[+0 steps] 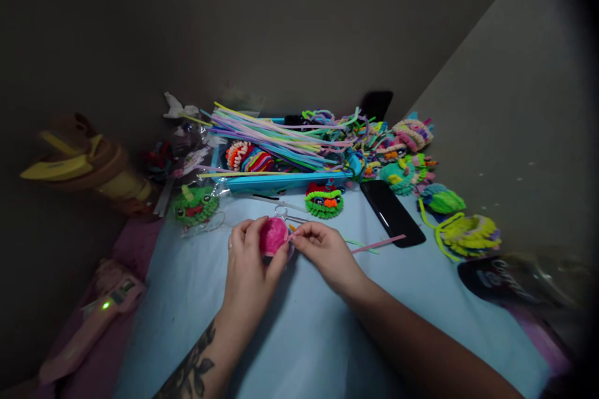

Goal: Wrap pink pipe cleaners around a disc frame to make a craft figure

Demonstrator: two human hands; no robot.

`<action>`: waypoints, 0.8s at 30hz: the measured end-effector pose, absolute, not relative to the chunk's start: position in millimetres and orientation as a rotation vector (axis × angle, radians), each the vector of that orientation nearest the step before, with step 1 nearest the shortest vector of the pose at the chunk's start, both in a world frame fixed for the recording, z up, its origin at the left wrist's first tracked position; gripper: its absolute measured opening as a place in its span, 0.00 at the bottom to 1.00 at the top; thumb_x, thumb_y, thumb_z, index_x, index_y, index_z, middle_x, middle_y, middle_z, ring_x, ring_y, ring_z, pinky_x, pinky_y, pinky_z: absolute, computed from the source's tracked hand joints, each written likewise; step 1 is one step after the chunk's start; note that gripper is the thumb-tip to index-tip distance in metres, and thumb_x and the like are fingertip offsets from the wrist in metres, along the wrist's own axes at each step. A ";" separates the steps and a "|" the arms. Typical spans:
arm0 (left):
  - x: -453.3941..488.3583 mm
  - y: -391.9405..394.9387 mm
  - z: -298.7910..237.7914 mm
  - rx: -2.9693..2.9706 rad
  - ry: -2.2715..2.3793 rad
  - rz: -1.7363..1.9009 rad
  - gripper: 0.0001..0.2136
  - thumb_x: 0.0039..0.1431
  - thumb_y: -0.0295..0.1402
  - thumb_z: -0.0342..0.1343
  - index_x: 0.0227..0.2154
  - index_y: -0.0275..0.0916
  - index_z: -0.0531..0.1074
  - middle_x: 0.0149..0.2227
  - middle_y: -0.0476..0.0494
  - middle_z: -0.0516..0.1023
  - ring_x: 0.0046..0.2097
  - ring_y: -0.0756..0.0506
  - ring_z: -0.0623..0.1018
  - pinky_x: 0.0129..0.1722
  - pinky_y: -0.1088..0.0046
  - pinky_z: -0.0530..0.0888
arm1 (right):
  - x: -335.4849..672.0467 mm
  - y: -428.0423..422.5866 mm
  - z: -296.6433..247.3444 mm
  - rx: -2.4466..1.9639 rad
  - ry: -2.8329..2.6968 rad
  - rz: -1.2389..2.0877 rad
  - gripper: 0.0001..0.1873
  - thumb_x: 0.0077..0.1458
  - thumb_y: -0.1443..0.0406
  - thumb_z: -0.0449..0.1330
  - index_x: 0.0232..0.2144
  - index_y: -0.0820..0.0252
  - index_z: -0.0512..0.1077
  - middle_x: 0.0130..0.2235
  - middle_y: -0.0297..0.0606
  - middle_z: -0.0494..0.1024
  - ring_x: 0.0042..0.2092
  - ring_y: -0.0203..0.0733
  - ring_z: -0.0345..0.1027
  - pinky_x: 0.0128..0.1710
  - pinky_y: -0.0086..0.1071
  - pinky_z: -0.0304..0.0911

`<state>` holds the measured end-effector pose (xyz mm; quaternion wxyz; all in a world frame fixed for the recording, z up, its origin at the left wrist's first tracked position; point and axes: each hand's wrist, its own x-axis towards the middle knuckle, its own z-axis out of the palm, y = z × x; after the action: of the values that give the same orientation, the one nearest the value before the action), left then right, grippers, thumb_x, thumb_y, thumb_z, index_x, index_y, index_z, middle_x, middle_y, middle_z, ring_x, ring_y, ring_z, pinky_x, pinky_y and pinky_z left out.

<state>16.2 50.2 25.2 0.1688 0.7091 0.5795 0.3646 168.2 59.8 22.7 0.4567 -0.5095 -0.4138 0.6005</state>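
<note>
My left hand is closed around a bright pink, fuzzy, cup-shaped pipe cleaner piece, its hollow side facing up. At the piece's right edge, my right hand pinches a light pink pipe cleaner between thumb and fingertips; a length of it sticks out to the right beyond the hand. Just behind the hands lie scissors, partly covered. A green pipe cleaner figure with a red top and round eyes sits behind my right hand.
Loose pastel pipe cleaners are heaped over a blue tray at the back. A black phone lies to the right, near several colourful figures. On the left are a bagged green figure and a pink glue gun with a green light.
</note>
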 end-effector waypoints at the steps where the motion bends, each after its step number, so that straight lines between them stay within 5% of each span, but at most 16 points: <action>1: 16.0 50.2 25.3 2.014 1.647 1.035 0.21 0.55 0.36 0.56 0.51 0.40 0.62 0.48 0.37 0.64 0.51 0.39 0.69 0.49 0.56 0.69 | 168.7 59.7 22.2 -1.257 -1.015 1.478 0.14 0.42 0.57 0.66 0.26 0.61 0.69 0.26 0.31 0.70 0.28 0.33 0.63 0.31 0.28 0.59; 12: 17.6 49.5 26.3 2.036 1.475 0.995 0.20 0.57 0.33 0.54 0.52 0.39 0.62 0.51 0.37 0.66 0.54 0.41 0.66 0.53 0.59 0.66 | 173.7 61.5 19.6 -1.233 -1.212 1.399 0.08 0.47 0.62 0.61 0.25 0.60 0.67 0.26 0.31 0.70 0.29 0.34 0.64 0.31 0.28 0.60; 19: 11.4 53.1 32.9 1.991 1.366 1.035 0.15 0.60 0.33 0.51 0.50 0.41 0.64 0.51 0.40 0.70 0.54 0.42 0.68 0.54 0.59 0.65 | 186.4 60.7 29.9 -1.177 -1.854 0.839 0.07 0.54 0.73 0.53 0.27 0.58 0.68 0.30 0.35 0.71 0.36 0.39 0.64 0.37 0.32 0.60; 24: 12.1 50.3 38.0 2.163 1.161 0.931 0.15 0.61 0.30 0.49 0.51 0.43 0.63 0.54 0.42 0.71 0.61 0.41 0.61 0.59 0.55 0.59 | 193.6 57.3 40.0 -1.011 -2.008 0.704 0.09 0.55 0.74 0.50 0.30 0.57 0.67 0.30 0.36 0.71 0.36 0.40 0.64 0.37 0.33 0.62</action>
<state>12.1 50.3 38.0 0.2552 0.7966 0.4275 0.3428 193.6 57.3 40.0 0.3828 -0.3964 -0.7874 0.2762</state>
